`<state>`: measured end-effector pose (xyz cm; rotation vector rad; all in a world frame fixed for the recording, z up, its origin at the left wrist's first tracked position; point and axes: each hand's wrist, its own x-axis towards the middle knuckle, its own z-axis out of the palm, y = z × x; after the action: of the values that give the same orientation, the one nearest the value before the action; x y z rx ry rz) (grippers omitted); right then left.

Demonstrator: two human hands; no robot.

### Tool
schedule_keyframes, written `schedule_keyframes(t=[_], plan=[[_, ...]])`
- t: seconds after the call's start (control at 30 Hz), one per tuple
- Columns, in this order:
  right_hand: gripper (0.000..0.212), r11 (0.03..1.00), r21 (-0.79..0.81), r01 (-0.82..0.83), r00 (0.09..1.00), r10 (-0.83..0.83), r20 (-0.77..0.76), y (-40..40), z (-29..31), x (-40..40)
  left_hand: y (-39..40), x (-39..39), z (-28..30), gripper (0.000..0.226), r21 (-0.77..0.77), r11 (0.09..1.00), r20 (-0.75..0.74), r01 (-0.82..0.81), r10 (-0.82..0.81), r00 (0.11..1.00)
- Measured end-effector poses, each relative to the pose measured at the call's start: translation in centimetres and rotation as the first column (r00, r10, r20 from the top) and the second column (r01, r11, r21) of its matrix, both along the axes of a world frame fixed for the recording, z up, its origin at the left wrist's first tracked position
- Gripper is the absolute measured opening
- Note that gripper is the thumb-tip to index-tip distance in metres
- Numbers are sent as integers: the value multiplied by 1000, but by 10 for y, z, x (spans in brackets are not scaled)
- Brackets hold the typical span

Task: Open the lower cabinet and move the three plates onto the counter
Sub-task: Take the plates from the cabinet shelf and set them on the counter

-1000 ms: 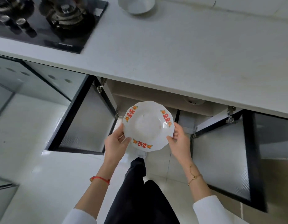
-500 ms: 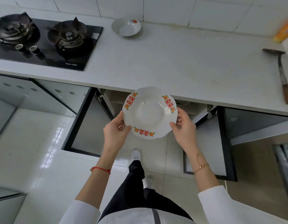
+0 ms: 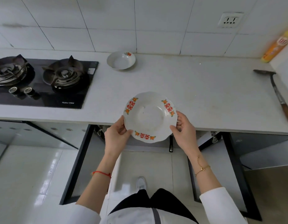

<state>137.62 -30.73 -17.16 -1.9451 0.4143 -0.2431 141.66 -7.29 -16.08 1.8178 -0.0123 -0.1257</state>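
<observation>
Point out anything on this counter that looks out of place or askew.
Only the spatula at the right: its wooden handle sticks out past the counter edge. The plate sits flat by the wall.

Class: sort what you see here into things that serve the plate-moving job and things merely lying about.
Job: plate held by left hand and right hand; plate at the wall; counter; open cabinet door.
Lying about: stove; spatula; yellow roll; wall socket.

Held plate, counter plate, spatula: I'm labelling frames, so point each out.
Held plate [image 3: 149, 116]: head view, its centre well.
Counter plate [image 3: 121, 60]: head view, its inner bowl.
Spatula [image 3: 276, 92]: head view, its metal shaft.
</observation>
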Motion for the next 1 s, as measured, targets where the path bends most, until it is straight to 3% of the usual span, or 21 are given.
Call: schedule_keyframes(t=[0.4,1.0], plan=[[53,999,-29,29,999,-30,-32,-38,2,98,-41,110,-1,65,68,997,11,42,-43,999],[51,996,-72,-56,994,48,-100,-144,-7,334,-144,322,-11,51,138,989,-11,-43,45,999]])
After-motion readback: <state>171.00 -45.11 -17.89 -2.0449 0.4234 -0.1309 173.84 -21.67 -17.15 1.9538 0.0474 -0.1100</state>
